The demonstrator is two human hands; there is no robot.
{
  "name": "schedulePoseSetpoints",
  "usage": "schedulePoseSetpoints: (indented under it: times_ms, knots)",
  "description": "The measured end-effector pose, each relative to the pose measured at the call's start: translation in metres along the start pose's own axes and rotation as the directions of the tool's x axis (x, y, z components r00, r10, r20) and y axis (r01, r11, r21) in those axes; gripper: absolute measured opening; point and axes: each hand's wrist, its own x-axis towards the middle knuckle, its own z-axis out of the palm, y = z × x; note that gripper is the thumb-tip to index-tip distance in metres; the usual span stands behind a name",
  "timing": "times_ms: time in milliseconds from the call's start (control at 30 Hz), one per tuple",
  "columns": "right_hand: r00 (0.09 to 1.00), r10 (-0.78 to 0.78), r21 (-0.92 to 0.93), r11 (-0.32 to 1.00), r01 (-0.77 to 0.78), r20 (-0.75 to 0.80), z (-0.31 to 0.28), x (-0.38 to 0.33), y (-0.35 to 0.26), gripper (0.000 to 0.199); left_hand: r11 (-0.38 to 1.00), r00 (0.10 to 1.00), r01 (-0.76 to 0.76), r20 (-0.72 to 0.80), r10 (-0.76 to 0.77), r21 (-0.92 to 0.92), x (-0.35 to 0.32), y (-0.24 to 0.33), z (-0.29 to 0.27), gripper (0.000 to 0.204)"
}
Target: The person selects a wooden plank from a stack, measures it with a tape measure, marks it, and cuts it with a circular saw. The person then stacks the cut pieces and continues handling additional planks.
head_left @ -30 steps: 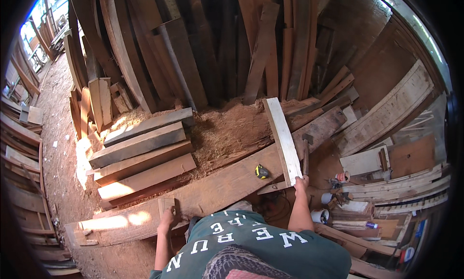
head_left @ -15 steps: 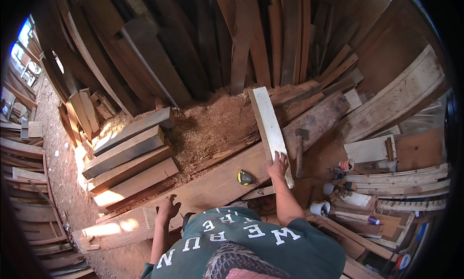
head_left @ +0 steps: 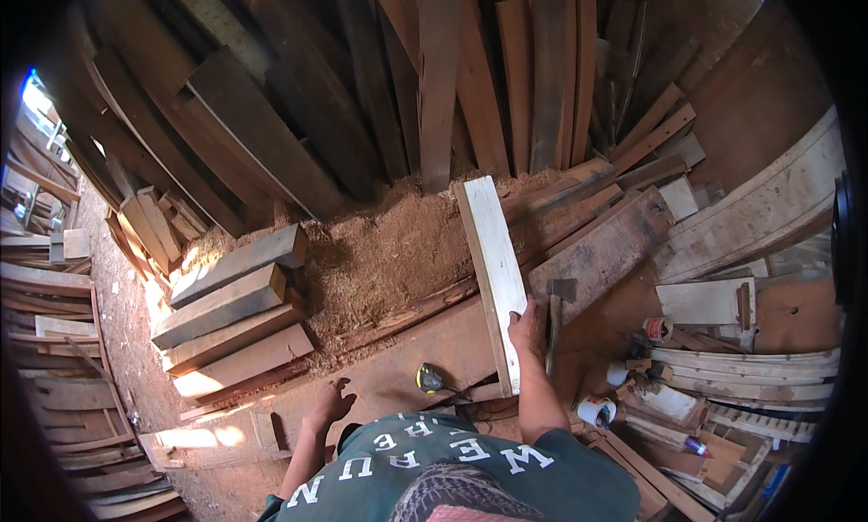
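My right hand (head_left: 528, 330) is closed on the right edge of a plank (head_left: 497, 269) with a pale whitish top and a brown side. The plank lies across a long wide beam (head_left: 362, 391), pointing away from me. My left hand (head_left: 331, 403) is over the beam's near left part, fingers apart and slightly curled, with nothing in it. Between the hands, a black and yellow tape measure (head_left: 429, 378) sits on the beam. Just right of my right hand is a hammer-like tool with a dark head (head_left: 562, 289) and a wooden handle.
Several cut beams (head_left: 240, 291) are piled at left. Sawdust (head_left: 389, 251) covers the ground behind the long beam, and tall boards (head_left: 438, 88) lean at the back. On the right are a white bucket (head_left: 597, 412), cans, slatted wood (head_left: 750, 373) and a pale curved board (head_left: 750, 201).
The plank has come nearer to me and turned to point more straight ahead, with my right hand still on it. My left hand has moved a little to the right. The view has shifted slightly.
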Motion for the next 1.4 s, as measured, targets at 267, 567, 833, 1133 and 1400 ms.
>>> schedulePoseSetpoints:
  times_ms: [267,567,833,1133,1400]
  knots:
    - [0.996,0.089,0.182,0.979,-0.093,0.031,-0.003,0.048,0.019,0.046,0.990,0.991,-0.129,-0.025,0.131,0.063,0.042,-0.013,-0.031,0.053]
    - [0.948,0.261,-0.100,0.954,-0.282,-0.183,-0.059,0.003,0.067,0.052,0.982,0.987,-0.161,-0.004,0.162,0.101,0.061,-0.046,-0.049,0.048]
    - [0.940,0.130,-0.095,0.981,-0.168,-0.317,-0.048,0.045,0.112,0.037,0.987,0.998,-0.048,0.037,0.043,0.154,0.037,-0.012,-0.036,0.052]
    - [0.936,0.172,0.166,0.959,-0.230,0.307,-0.080,0.037,0.064,0.052,0.998,0.999,-0.021,0.047,0.017,0.066,0.021,-0.004,0.009,0.054]
    - [0.997,0.064,0.200,0.977,-0.073,0.050,-0.035,0.046,0.135,0.041,0.998,0.999,-0.045,0.023,0.044,0.033,0.020,0.006,0.013,0.053]
